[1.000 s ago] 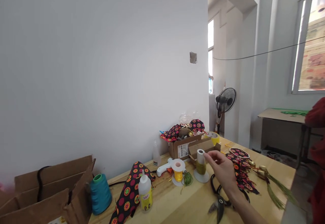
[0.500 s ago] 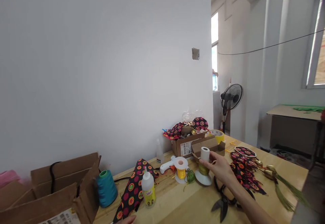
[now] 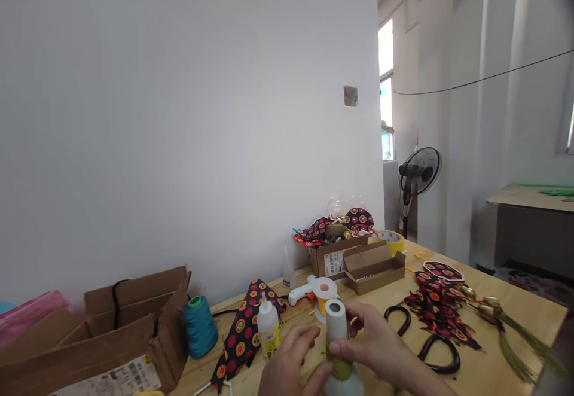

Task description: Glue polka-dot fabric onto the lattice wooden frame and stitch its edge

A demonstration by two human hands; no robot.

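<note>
My right hand (image 3: 374, 339) grips a spool of olive-green cord (image 3: 341, 367) by its upper part, thumb in front and fingers behind. A white tube stands up from the spool, and its pale flange shows below. My left hand (image 3: 291, 363) is close at the spool's left side, fingers apart and curved; whether its fingertips touch the cord I cannot tell. Just behind the left hand stands a glue bottle (image 3: 269, 327) with a yellow label. Black-handled scissors (image 3: 442, 357) lie partly hidden under my right forearm.
Behind the hands are a yellow ribbon spool (image 3: 325, 288), a white glue gun (image 3: 301, 292) and a small open carton (image 3: 376, 273). Patterned fabric (image 3: 244, 330), a teal thread cone (image 3: 200, 327) and a cardboard box (image 3: 134, 330) are left. Tasselled gold bells (image 3: 488, 309) lie right.
My right hand has brought the cord spool nearer and to the left, away from the small carton. My left hand has risen from the bottom edge to beside the spool.
</note>
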